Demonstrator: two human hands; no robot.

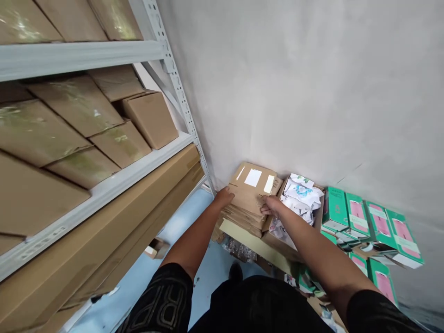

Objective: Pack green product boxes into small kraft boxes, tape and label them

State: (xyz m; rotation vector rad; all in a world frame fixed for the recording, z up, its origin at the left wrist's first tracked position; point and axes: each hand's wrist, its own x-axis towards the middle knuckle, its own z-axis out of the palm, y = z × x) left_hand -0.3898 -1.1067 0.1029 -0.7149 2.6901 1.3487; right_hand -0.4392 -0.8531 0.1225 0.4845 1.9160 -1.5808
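Note:
A flattened cardboard box [239, 200] with white labels on it lies on top of a stack of flat cardboard [243, 222] against the wall. My left hand [225, 197] grips its left edge, the thumb on the upper face. At its right edge my right hand [271, 205] is closed on the same sheet with curled fingers, partly hidden by the hand itself. Just right of the stack stands an open carton [318, 217] filled with crumpled, printed white paper packets [301, 196].
A white metal shelf rack [138, 162] loaded with brown cartons [152, 118] rises on the left. Green and pink boxes [357, 215] are piled at the right along the grey wall [294, 92]. Clear plastic wrap [241, 249] and a small carton [157, 248] lie on the blue floor [204, 273].

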